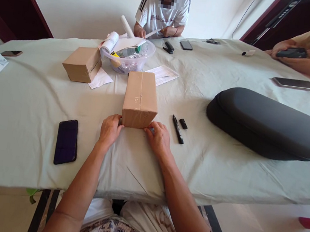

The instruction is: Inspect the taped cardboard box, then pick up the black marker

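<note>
1. The cardboard box (142, 97) sits on the cloth-covered tabletop (31, 103), about midway between the sides and well in from the front edge, one narrow end facing the person.
2. The left hand (109, 132) is drawn in narrow at the box's lower near-left corner, thumb in front and fingers along the side.
3. The right hand (159, 137) mirrors it at the lower near-right corner, so the two hold the box between them.
4. From here I see a broad stretch of cloth between the left hand and the phone (66, 142), which lies nearer the front edge.
5. Room is tighter on the right: the marker (178, 129) and its cap (183, 123) lie just beyond the right hand, then more cloth runs to the big black case (271, 123).
6. Behind the box the way is crowded, with a printed sheet (164, 74) close at its far right and the loaded plastic basin (130, 67) further back.
7. A second box (79, 62) stands beyond a gap to the far left, near the basin.
</note>
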Motion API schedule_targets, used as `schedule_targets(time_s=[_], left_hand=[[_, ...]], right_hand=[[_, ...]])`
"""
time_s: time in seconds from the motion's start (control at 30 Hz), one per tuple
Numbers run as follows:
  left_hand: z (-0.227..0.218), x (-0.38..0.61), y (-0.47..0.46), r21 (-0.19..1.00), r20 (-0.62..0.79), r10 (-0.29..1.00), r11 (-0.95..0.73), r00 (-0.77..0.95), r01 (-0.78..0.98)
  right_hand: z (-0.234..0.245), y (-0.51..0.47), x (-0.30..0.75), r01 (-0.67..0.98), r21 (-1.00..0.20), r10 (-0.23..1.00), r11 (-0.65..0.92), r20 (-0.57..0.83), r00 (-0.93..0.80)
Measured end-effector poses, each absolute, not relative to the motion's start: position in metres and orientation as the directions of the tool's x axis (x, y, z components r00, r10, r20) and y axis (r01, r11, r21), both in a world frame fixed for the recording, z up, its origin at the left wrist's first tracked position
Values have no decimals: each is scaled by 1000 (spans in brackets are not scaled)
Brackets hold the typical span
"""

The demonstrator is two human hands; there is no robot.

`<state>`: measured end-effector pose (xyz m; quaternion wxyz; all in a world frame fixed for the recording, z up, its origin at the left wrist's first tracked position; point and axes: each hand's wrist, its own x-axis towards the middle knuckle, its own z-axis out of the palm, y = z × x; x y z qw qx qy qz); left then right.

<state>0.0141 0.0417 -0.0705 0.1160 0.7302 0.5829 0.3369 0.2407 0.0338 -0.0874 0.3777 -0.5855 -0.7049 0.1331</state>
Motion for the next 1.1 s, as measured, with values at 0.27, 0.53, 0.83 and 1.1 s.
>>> schedule_targets(time_s=[0.27,0.53,0.83,1.1], left_hand=[[-66,22,38,648,397,917,-298,23,701],[-56,50,18,786,463,885,-381,-54,486],[-54,49,17,816,469,875,-378,-118,438],[-50,50,17,885,445,887,-415,-121,209]], right_hand=[[-79,28,230,462,-812,890,357,445,93],[-69,19,218,539,-697,668,474,683,295],[-64,16,219,542,-638,615,547,746,257],[-59,12,219,549,-557,533,623,816,224]])
